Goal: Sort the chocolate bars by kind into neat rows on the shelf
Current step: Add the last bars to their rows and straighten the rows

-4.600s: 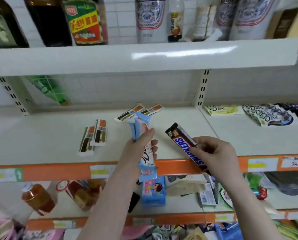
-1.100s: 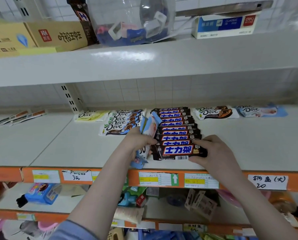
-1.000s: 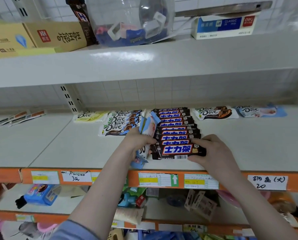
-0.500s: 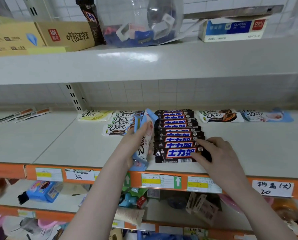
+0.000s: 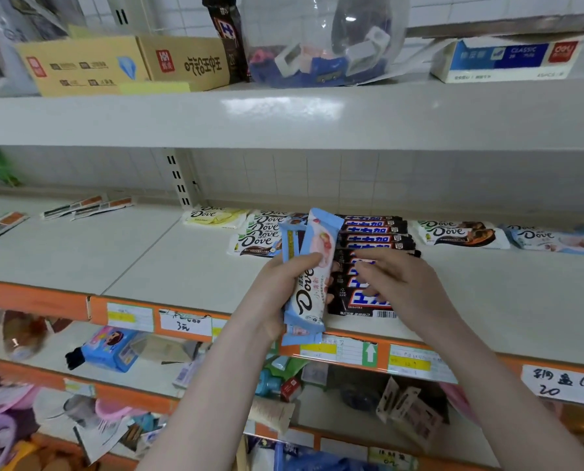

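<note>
A white shop shelf point(image 5: 168, 266) with an orange price strip along its front edge is seen against a tiled back wall, with boxes and a clear bag on the shelf above. A row of dark Snickers bars point(image 5: 374, 239) runs from the shelf's front edge toward the wall, and all else is placed from it: a stack of dark Dove bars point(image 5: 260, 232) lies just left of it, and a single brown Dove bar point(image 5: 460, 234) and a pale blue Dove bar point(image 5: 555, 239) lie to its right. Two light-blue Dove bars point(image 5: 312, 277) are held upright in the left hand point(image 5: 277, 294), just left of the row, fingers curled round their middle. The right hand point(image 5: 399, 287) is spread over the row's front bars, fingers loosely extended and blurred; nothing is seen gripped. The bars are judged light, fairly stiff and snappable, in slick foil wrappers, so they are best pinched across the width at mid-length rather than by the crimped ends.
</note>
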Available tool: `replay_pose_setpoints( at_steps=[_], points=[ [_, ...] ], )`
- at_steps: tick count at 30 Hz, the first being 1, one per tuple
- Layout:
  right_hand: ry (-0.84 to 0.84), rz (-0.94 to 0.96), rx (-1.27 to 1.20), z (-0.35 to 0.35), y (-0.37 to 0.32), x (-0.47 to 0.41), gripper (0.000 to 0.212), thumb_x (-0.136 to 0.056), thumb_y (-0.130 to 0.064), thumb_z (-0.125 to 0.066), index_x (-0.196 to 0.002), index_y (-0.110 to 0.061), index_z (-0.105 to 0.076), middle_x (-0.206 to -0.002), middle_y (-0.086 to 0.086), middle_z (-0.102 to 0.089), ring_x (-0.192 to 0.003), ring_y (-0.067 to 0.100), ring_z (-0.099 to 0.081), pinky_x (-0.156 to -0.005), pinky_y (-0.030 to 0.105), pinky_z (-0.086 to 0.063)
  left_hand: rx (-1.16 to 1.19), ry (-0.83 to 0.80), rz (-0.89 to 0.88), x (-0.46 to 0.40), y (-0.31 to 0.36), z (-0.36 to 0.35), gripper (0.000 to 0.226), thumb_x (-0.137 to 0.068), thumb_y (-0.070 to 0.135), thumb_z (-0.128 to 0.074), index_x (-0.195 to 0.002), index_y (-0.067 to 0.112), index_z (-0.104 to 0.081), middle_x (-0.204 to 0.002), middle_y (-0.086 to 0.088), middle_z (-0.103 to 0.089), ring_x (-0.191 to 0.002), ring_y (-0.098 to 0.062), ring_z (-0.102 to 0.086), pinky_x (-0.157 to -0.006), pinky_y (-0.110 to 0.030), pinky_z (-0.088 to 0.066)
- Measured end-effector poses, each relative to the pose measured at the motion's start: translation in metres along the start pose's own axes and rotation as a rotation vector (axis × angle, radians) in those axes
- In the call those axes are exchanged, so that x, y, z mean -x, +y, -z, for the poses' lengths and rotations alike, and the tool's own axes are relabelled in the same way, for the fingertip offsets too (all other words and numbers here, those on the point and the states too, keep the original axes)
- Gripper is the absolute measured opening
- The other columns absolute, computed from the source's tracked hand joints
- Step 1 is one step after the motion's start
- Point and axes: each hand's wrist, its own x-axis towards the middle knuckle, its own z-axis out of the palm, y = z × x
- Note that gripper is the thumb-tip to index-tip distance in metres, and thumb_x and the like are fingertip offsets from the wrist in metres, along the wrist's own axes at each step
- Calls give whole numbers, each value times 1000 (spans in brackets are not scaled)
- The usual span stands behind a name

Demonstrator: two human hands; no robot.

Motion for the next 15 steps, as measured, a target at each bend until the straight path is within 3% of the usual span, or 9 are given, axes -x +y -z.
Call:
replay_pose_setpoints(
  at_steps=[3,7,9,12,15],
  points=[
    [-11,21,-95,-6,-6,-5,24,-88,-26,-55,-111,-32,-57,-91,-13,-63,-70,-1,-64,-64,12,-50,-79,-29,25,6,1,6,10,-85,8,-62,-95,5,-62,-66,-8,-69,-48,-17,-62,-48,-25,-55],
    [-16,-3,-249,-6,-14,-14,39,-85,-19,-61,-123,-24,-52,-89,-12,-63,-76,1,-65,-60,9,-51,-191,-123,74,10,3,16,10,-84,11,-64,-94,11,-65,-72,-7,-71,-54,-16,-65,-53,-24,-55],
    [-49,39,-222,-6,-16,-16,32,-81,-15,-66,-111,-26,-59,-86,-11,-66,-80,4,-65,-63,9,-52,-203,-163,86,12,3,16,11,-84,11,-64,-95,11,-65,-76,-7,-72,-57,-16,-66,-54,-24,-56],
    [-99,84,-217,-6,-16,-17,19,-80,-8,-65,-83,-27,-68,-85,-2,-71,-76,13,-66,-68,20,-54,-240,-155,75,14,5,17,15,-82,5,-66,-96,10,-66,-77,-7,-72,-59,-17,-66,-52,-25,-55],
    [-73,50,-256,0,-7,-16,15,-82,-9,-64,-83,-23,-67,-81,-4,-70,-71,2,-65,-62,15,-54,-237,-127,58,16,6,22,23,-79,-5,-63,-98,8,-66,-86,-12,-71,-67,-22,-67,-58,-28,-57]
  ],
)
